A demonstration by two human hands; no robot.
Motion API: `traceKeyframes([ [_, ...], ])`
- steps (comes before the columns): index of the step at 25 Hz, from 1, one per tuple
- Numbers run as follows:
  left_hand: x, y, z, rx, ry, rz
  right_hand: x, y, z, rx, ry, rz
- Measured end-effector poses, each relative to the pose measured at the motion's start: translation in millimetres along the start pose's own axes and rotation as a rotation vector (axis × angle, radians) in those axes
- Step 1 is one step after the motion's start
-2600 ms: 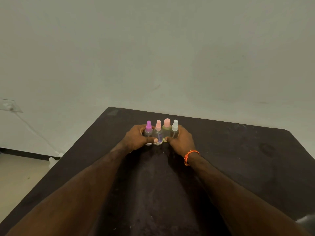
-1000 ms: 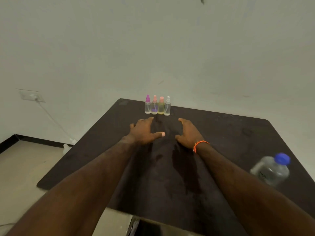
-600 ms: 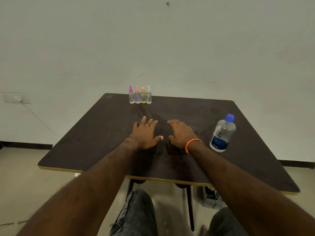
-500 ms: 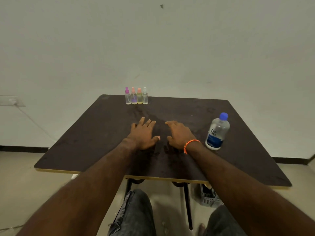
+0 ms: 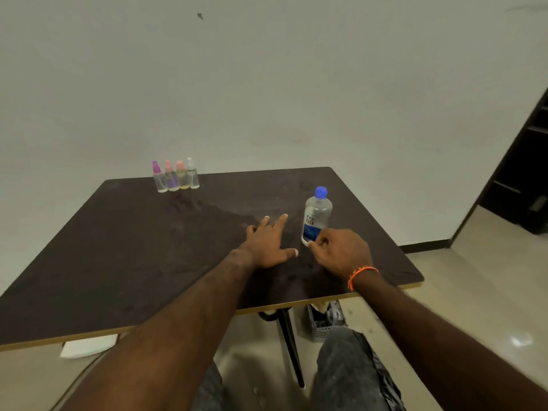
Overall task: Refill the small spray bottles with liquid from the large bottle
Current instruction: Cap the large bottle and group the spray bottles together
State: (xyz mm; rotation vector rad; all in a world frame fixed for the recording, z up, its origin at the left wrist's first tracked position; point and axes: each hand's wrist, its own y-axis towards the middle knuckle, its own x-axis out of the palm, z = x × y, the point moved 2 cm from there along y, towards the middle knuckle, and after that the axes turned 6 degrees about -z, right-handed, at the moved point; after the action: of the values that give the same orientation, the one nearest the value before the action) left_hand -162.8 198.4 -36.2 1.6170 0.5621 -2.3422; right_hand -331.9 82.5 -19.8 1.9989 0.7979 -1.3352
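While your left hand [image 5: 268,244] lies flat on the dark bench [image 5: 124,247] with its fingers spread and nothing in it, your right hand [image 5: 341,252] sits just beside the large bottle [image 5: 316,216], its curled fingertips at the bottle's base. You have no closed grip on it: the fingers are loosely bent and the palm is empty, though whether the fingertips actually touch the plastic cannot be told from this view. That large bottle stands upright near the right edge of the bench, clear-walled with a blue cap [image 5: 321,192] in place and a blue and white label facing you. An orange band [image 5: 361,274] circles your right wrist. Well apart from both hands, at the far left of the bench close to the wall, the four small spray bottles [image 5: 175,178] stand upright in a tight row, touching or nearly touching one another; their tops run purple, pink, pink and white from left to right, all fitted on. Below the near edge of the bench you can see your knees in dark jeans [image 5: 347,369], a black bench leg [image 5: 290,345], and a small grey crate [image 5: 324,321] on the floor.
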Motion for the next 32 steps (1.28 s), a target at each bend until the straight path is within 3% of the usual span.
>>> traceKeyframes([
  [4,4.9,20.0,22.7,0.090,-0.150,0.022,-5.2,1.7,36.3,0.222,0.224,0.017],
  [9,8.1,33.0,30.7,0.178,-0.293,0.094,1.8,11.5,34.4,0.159,0.559,-0.094],
  [17,-29.7,59.3,44.8,0.245,-0.322,0.187,-20.6,48.9,9.1,0.089,0.543,0.130],
  [25,-114.0,150.3,46.4,0.247,-0.299,0.198,-58.3,179.3,24.6,0.075,0.533,0.076],
  [32,-107.5,249.1,22.9,0.226,-0.332,0.103,-19.4,276.4,61.1,0.145,0.592,-0.025],
])
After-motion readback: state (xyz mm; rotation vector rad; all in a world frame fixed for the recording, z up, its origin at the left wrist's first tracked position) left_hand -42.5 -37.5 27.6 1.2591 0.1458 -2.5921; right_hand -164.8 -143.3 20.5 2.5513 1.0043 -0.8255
